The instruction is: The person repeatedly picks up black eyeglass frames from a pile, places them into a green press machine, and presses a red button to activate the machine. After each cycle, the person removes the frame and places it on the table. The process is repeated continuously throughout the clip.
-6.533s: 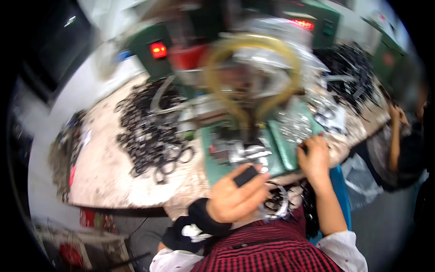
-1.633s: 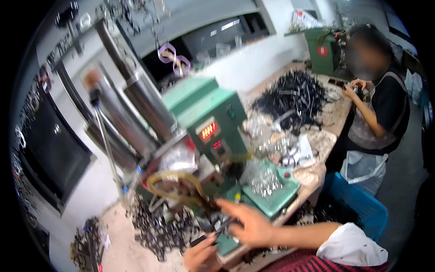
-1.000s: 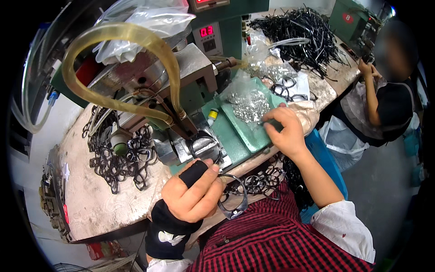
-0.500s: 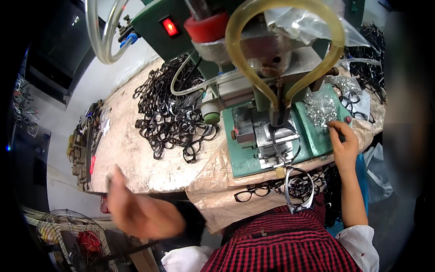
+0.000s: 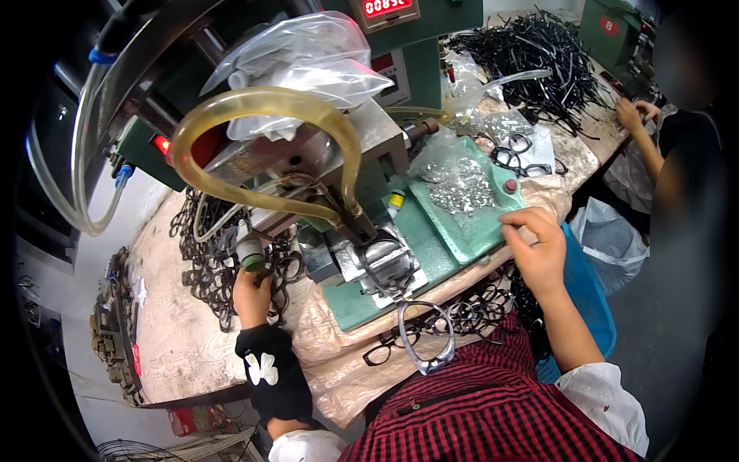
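A black eyeglass frame (image 5: 426, 368) sits in the metal fixture (image 5: 416, 283) of a bench machine, one rim hanging over the front edge. My left hand (image 5: 252, 302) is at the left, its fingers curled just under the green-ended knob (image 5: 252, 262) and beside a pile of black frames (image 5: 212, 281). Whether it touches the knob or a frame is unclear. My right hand (image 5: 539, 252) is beside the green machine base (image 5: 469, 245), thumb and forefinger pinched together; anything between them is too small to name. A bag of small metal parts (image 5: 462, 185) lies on that base.
A bent yellow hose (image 5: 265, 100) and a clear plastic bag (image 5: 304, 65) are over the machine. Loose frames (image 5: 469, 316) lie along the front edge. A blue basket (image 5: 589, 300) stands at right. Black strips (image 5: 531, 61) are heaped behind; a co-worker's hands (image 5: 635, 115) are at far right.
My left hand has gone from the lower left up to beside the green-ended knob. The view has swung right, bringing the co-worker in. My right hand has drawn back slightly from the metal parts.
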Tool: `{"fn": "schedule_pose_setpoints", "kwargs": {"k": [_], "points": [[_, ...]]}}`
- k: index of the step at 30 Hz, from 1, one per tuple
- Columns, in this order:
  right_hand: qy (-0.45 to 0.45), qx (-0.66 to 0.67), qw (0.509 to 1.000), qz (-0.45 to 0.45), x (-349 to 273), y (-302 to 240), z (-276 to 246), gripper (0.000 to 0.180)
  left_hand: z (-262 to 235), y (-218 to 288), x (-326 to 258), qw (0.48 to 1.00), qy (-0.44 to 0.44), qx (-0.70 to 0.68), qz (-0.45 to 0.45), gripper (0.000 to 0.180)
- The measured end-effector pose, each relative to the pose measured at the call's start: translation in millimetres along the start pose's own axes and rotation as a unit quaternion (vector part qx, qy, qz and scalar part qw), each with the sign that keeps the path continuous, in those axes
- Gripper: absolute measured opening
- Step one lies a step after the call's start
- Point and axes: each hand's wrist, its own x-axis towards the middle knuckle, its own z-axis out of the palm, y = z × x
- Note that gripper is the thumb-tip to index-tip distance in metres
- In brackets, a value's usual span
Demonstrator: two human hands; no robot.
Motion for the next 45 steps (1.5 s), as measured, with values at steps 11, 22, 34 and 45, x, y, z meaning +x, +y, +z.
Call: {"fn": "schedule_pose_setpoints", "kwargs": {"k": [11,22,34,45], "points": [[-0.104,0.334,0.937,-0.007,33,-102,90,0.033,-30,73,-43,0.853,0.316,-0.413,0.051,0.014],[-0.155,0.542,0.804,0.19,20,-133,83,0.042,-96,217,-32,0.754,0.258,-0.557,0.234,0.013],[-0.142,-0.001,0.989,-0.046,14,7,38,0.027,-44,226,-63,0.77,0.11,-0.129,0.615,0.025],[-0.094,-0.146,0.984,-0.047,20,14,29,0.011,-31,224,-61,0.774,0.126,-0.148,0.603,0.026]]}}
